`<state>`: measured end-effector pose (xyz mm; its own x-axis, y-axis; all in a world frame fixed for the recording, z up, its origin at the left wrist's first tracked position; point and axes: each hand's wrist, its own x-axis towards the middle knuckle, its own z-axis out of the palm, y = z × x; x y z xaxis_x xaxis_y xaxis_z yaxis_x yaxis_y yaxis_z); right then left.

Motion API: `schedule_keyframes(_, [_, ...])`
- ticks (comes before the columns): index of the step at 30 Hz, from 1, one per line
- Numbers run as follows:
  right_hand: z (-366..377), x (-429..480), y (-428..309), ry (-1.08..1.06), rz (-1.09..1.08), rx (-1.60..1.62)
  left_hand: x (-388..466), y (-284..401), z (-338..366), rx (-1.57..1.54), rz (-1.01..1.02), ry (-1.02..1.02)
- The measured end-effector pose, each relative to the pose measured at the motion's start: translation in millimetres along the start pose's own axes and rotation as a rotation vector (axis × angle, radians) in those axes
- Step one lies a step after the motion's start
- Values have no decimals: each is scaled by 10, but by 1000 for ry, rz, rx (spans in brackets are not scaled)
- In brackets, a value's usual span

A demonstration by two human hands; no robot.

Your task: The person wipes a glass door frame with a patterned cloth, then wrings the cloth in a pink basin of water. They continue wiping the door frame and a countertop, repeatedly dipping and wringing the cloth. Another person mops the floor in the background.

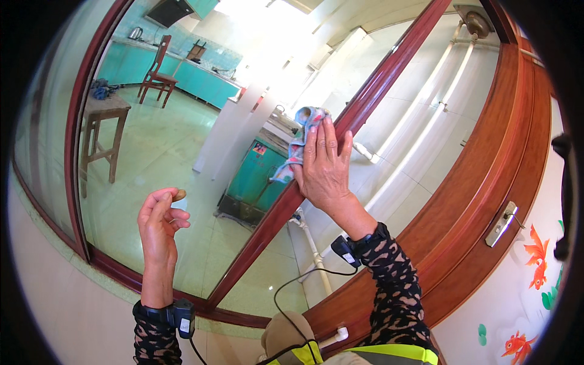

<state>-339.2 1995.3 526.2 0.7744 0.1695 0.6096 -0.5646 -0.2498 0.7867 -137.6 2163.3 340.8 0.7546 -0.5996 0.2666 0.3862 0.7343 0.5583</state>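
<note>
My right hand (321, 171) is spread flat over a patterned cloth (305, 132), pressing it to the edge of a glass door panel beside its dark red frame (273, 210). The cloth is light blue with coloured spots, crumpled at the top and hanging past my fingers on the left. Lower and to the left, my left hand (158, 219) is raised in front of the glass. Between its thumb and forefinger is a small brown flat piece (179, 195); what it is I cannot tell. Both wrists wear black strapped devices with cables.
Through the glass stand a wooden stool (104, 107), a wooden chair (159, 77) and turquoise kitchen cabinets (203, 84). A turquoise cabinet stove (251, 175) is nearer. White pipes (417, 150) run along the tiled wall at right. A wooden door frame (451, 219) with a handle plate (502, 223) curves alongside.
</note>
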Motion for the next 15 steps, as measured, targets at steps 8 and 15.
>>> schedule_keyframes(8, [60,1177,1333,60,249,-327,48,73,-145,11,26,-12])
schedule_keyframes(15, [338,1200,836,313,139,-202,88,28,-112,-22,-19,-45])
